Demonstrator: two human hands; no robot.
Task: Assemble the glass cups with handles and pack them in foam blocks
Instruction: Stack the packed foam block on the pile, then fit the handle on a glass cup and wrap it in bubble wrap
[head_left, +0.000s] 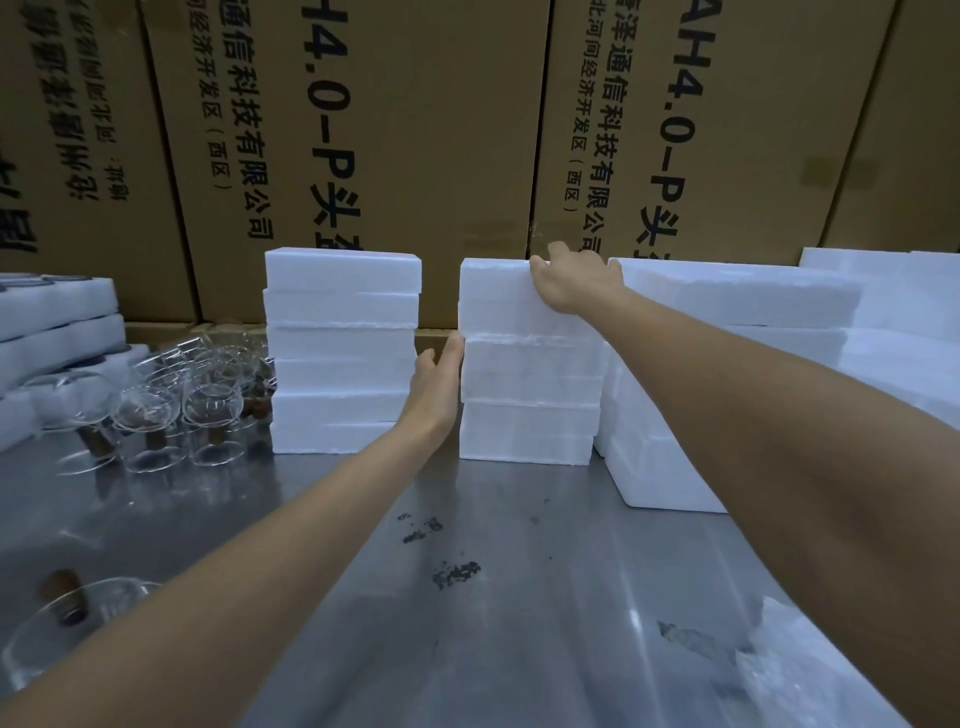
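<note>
Two stacks of white foam blocks stand at the back of the steel table. My right hand (574, 283) lies over the top right corner of the middle stack (524, 374), fingers curled on its top block. My left hand (436, 382) is pressed flat against that stack's left side, in the gap beside the left stack (340, 353). Several clear glass cups (171, 410) with brown handles stand in a cluster at the left. One more glass cup (67, 618) lies near the front left edge.
Tall cardboard boxes (395, 130) form a wall behind the table. More foam blocks (727, 364) are piled at the right, and foam trays (52, 332) holding dark items at the far left. A clear plastic bag (789, 670) lies at the front right.
</note>
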